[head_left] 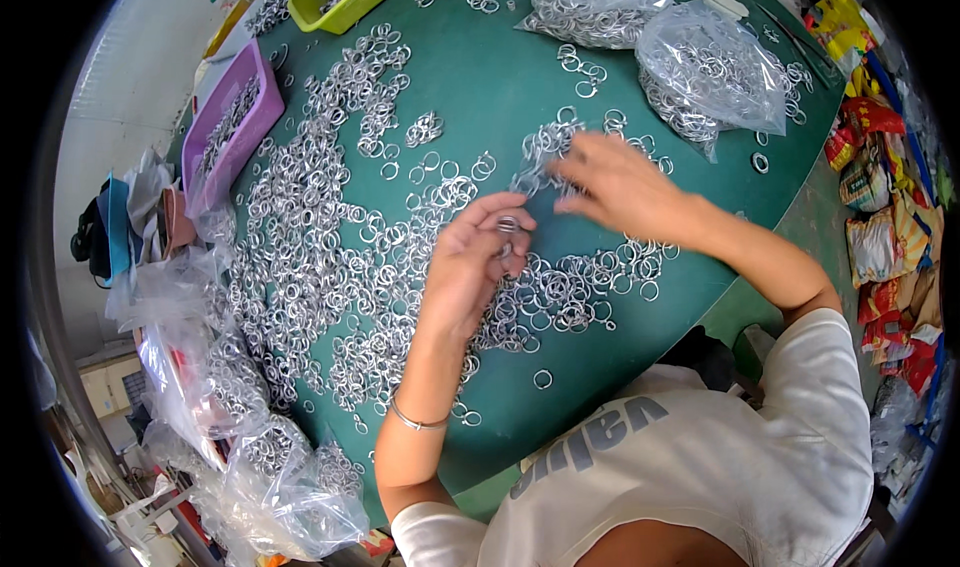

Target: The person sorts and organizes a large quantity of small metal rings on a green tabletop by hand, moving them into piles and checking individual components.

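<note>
Silver metal rings with small lugs, like hose clamps (300, 207), lie in a wide, loose heap over the green tabletop (480, 77). My left hand (478, 252) is above the heap's near middle, its fingers curled round at least one ring clamp (507, 225). To its right, my right hand (625, 187) has thumb and fingers apart, somewhat blurred by motion. Its fingertips are at a small cluster of ring clamps (545, 152); whether they touch it I cannot tell. Below both hands runs another band of ring clamps (580, 292).
Clear plastic bags full of rings (600, 12) (710, 77) stand at the far right. A purple bin (265, 117) and a yellow-green bin (315, 7) hold small parts at the left and back. Ring-filled plastic bags (300, 497) crowd the left edge. Colourful packages (880, 237) lie beyond the right edge.
</note>
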Available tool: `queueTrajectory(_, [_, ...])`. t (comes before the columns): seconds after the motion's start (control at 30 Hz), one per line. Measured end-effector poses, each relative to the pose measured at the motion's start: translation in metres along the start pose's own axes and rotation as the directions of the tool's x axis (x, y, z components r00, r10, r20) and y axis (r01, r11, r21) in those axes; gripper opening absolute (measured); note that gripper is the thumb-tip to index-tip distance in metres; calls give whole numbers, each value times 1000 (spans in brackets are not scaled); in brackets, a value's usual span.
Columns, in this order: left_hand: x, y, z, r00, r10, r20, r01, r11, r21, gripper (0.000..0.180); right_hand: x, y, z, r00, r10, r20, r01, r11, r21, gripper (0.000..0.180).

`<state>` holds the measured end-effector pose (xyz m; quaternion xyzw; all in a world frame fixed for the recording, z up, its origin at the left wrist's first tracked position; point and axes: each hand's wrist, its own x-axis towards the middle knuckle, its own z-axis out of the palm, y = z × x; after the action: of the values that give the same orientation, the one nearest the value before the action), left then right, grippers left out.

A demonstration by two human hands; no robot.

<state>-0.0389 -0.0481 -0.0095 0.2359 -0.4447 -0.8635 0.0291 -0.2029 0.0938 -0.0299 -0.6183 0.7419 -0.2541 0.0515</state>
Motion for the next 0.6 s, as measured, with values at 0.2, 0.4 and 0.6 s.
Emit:
queueTrajectory(0.2, [17, 2, -17, 989, 65, -130, -67, 998, -11, 24, -26, -18, -25, 932, -246, 267, 149, 930, 336, 19])
queueTrajectory(0.4, [41, -10, 8, 820, 524, 230, -383, 206, 900, 28, 5, 25, -35, 962, 271, -43, -264, 956, 132, 18])
queueTrajectory(0.6, [62, -10, 15, 822, 466, 327, -303, -127, 944, 26, 18, 47, -12, 987, -1, -163, 7, 999, 36, 18])
